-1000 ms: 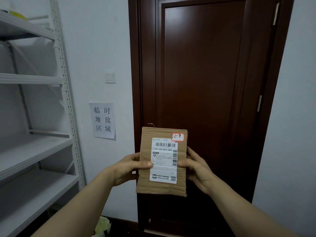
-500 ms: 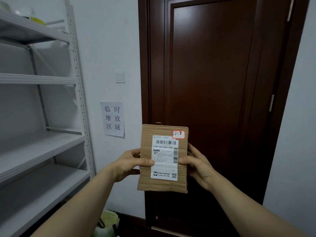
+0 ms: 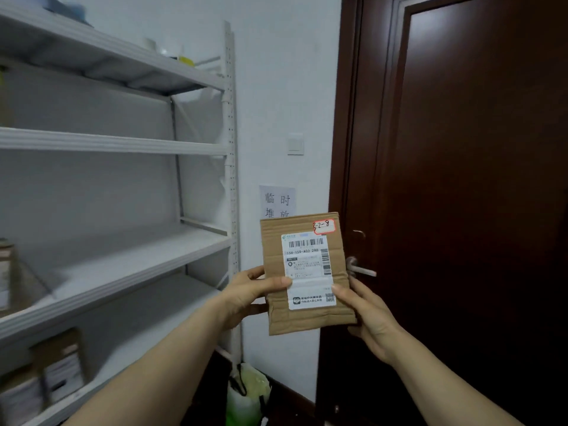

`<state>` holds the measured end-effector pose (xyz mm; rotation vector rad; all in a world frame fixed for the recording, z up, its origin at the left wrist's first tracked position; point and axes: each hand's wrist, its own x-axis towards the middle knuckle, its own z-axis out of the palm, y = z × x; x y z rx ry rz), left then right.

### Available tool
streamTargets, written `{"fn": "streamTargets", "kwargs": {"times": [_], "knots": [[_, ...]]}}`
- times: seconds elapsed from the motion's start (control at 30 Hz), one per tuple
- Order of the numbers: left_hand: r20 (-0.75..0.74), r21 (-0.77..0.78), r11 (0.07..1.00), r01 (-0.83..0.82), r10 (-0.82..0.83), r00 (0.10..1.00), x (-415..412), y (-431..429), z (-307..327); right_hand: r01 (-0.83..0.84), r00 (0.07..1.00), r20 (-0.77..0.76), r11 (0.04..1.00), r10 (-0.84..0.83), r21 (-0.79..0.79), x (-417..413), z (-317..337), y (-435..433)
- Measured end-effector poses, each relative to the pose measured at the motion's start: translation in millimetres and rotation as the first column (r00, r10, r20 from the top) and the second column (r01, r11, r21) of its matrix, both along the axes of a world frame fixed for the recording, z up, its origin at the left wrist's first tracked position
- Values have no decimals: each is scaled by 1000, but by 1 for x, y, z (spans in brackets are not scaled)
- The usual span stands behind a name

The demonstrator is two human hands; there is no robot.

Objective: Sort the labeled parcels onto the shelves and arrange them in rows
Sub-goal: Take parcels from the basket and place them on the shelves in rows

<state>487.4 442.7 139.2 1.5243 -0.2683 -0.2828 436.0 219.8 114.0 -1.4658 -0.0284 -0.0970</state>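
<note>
I hold the cardboard parcel (image 3: 273, 250) upright in front of me with both hands. My left hand (image 3: 249, 290) grips its left edge, thumb laid across the front and touching the white shipping label (image 3: 309, 272), the other fingers curled behind. My right hand (image 3: 368, 312) grips the lower right edge, thumb tip on the label's right side and fingers hidden behind the card. A small red-edged sticker (image 3: 324, 226) at the parcel's top right corner reads 3-2-8 in handwriting. The parcel is in the air, resting on nothing. To the left of my grip stands the white shelf unit (image 3: 123, 146). The shelf level with my hands carries one box (image 3: 6, 272) at its far left end, partly cut off by the edge of the view, and the shelf below and left of my grip holds a few labelled parcels (image 3: 58, 364) standing side by side, too blurred to read. High above my grip the top shelf bears some small things, one of them yellow (image 3: 186, 60), which I cannot make out. Below my hands, on the floor beside the shelf post, sits a pale green bag (image 3: 249, 392); I cannot tell what is in it. Behind the parcel a paper sign (image 3: 276, 201) with printed characters hangs on the wall, its lower part covered by the parcel, with a light switch (image 3: 295, 143) above it. Just right of my grip is a dark wooden door (image 3: 461, 179), its metal handle (image 3: 361, 269) showing past the parcel's right edge.
</note>
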Motion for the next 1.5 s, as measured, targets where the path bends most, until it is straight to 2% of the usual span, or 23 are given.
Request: {"fn": "streamTargets", "kwargs": {"times": [0.23,0.47,0.63,0.87,1.07,1.2,1.37,1.5], "knots": [[-14,18,997,-76,76,997,19,85,-10,-147,989,-17,987,149,66,44,-5,85],[-25,9,990,-144,144,989,46,170,-26,-244,969,-40,970,245,25,91,-13,166],[-46,15,965,-260,261,964,58,228,-40,-327,943,-47,943,330,63,117,-24,222],[-98,3,895,-447,445,890,56,300,-57,-500,857,-80,859,509,115,148,-43,308],[-113,-32,811,-585,578,808,79,329,-70,-539,831,-78,832,551,129,197,-62,347],[-91,-4,769,-640,637,766,108,329,-65,-552,829,-70,832,555,59,247,-69,357],[1,121,737,-665,670,743,166,309,-71,-531,844,-49,845,534,66,325,-72,350],[31,156,674,-722,728,685,210,299,-78,-556,831,2,831,556,3,378,-76,347]]}}
